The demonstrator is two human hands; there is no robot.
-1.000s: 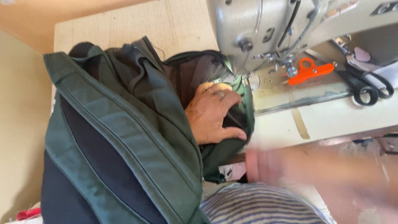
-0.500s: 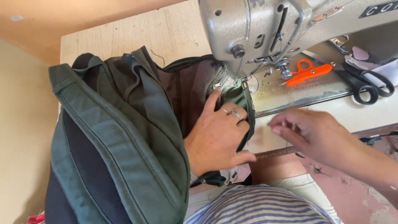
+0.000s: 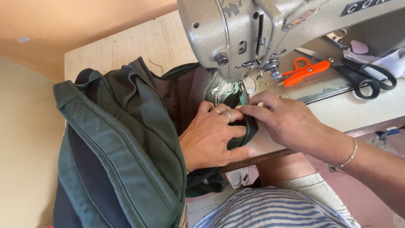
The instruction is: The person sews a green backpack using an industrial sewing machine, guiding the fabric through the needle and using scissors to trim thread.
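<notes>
Green fabric fills the left half of the view: a dark green backpack with black panels lies across the pale wooden desk, its open upper edge pushed under the head of a grey sewing machine. Your left hand lies flat on the bag, fingers spread a little and pressing the cloth down just in front of the needle area; two rings show on it. Your right hand comes in from the right, fingers drawn together and pinching the green edge of the bag beside the zip, its fingertips touching those of your left hand. A thin bracelet circles your right wrist. Behind your right hand, on the machine bed, lie small orange thread snips, and further right a pair of black scissors next to some white cloth. Your striped shirt shows at the bottom edge.
</notes>
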